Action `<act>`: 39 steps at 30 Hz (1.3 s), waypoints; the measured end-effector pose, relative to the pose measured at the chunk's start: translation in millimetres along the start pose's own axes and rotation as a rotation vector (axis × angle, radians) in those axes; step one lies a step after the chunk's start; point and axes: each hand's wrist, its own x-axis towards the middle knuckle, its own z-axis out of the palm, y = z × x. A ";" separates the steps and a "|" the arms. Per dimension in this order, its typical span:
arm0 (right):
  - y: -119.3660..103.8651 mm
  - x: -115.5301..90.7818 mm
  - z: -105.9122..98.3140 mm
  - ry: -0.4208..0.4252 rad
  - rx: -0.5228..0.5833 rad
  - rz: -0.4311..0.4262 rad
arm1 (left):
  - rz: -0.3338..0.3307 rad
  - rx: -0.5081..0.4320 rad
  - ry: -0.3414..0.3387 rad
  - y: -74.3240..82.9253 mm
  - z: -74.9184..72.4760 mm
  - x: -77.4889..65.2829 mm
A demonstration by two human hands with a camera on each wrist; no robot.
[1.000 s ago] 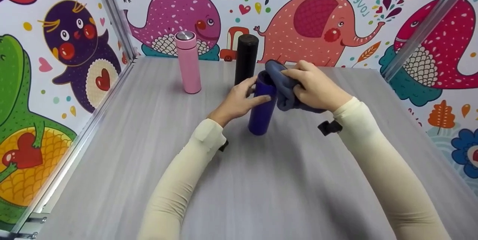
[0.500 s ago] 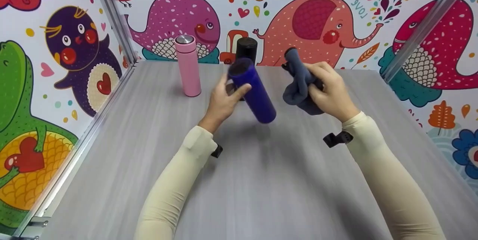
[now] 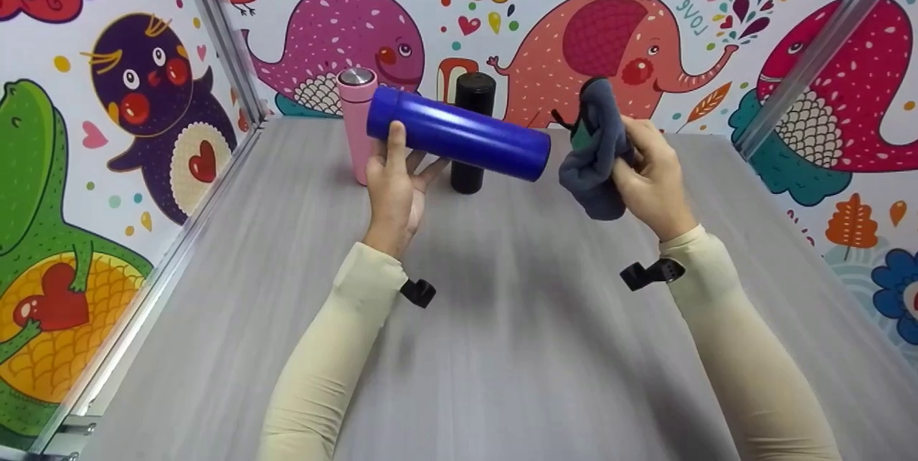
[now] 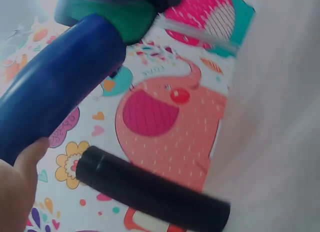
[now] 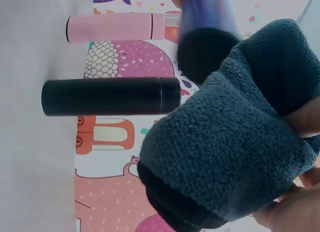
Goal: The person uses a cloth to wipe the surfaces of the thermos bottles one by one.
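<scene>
My left hand [image 3: 391, 196] grips a blue thermos bottle [image 3: 466, 132] near its left end and holds it above the table, almost level, with the right end a little lower. In the right wrist view the bottle's dark base [image 5: 207, 54] faces the camera. My right hand [image 3: 654, 185] pinches a bunched blue-grey fleecy cloth [image 3: 599, 160], which hangs just right of the bottle's base. A green inner face [image 4: 132, 19] and a thin dark cord show on the cloth. Head view shows a gap between cloth and bottle; the left wrist view has them overlapping.
Upright behind the blue bottle stand a black thermos bottle [image 3: 467, 178] and, to its left, a pink one [image 3: 355, 113] with a silver lid top. The grey table [image 3: 502, 346] is bounded by printed walls and metal posts [image 3: 219, 38].
My left hand lifted the blue bottle off the table and tipped it from upright to nearly level, its top swinging left. My right hand drew the cloth away from the bottle's mouth to the right.
</scene>
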 end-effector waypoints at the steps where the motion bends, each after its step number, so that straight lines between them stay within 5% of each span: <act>1: 1.4 -0.5 1.8 0.009 0.012 -0.011 | -0.022 -0.029 0.022 0.9 0.3 -0.5; 10: 1.7 3.0 25.9 -0.037 0.041 -0.123 | -0.116 -0.122 0.152 0.3 0.1 -5.7; 26: 13.7 -15.5 48.8 -0.093 0.147 -0.017 | -0.119 -0.228 0.236 2.0 4.2 -7.1; 39: -3.3 -16.9 40.7 -0.047 0.149 -0.196 | -0.142 -0.208 0.248 -2.5 8.7 -5.8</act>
